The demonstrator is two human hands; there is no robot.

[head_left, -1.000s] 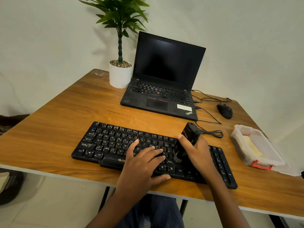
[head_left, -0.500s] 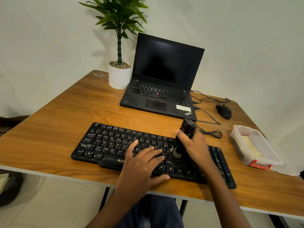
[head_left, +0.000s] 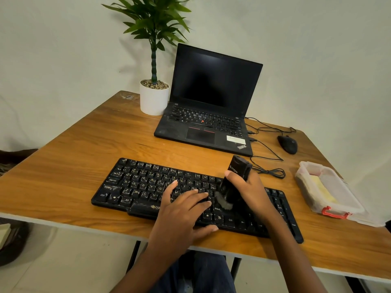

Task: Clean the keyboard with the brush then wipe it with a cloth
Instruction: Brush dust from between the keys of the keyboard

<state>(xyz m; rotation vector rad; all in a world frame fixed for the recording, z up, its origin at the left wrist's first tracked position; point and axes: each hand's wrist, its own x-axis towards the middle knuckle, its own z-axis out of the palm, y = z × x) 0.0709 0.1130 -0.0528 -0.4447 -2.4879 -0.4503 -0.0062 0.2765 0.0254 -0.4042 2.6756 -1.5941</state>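
A dusty black keyboard (head_left: 148, 185) lies along the front of the wooden table (head_left: 74, 161). My right hand (head_left: 251, 193) grips a black brush (head_left: 234, 178), tilted, with its grey bristles pressed on the keys right of the middle. My left hand (head_left: 182, 210) lies flat on the keyboard's middle, fingers spread and resting on the keys, thumb at the front edge. A yellow cloth (head_left: 323, 189) lies inside a clear plastic box (head_left: 349, 206) at the table's right.
An open black laptop (head_left: 211, 115) stands behind the keyboard, with a white potted plant (head_left: 154, 98) to its left. A black mouse (head_left: 287, 144) and loose cables (head_left: 268, 166) lie at the back right. My legs show under the table's front edge.
The brush and my right hand have moved a little left and toward me along the keys. My left hand has stayed pressed on the keyboard.
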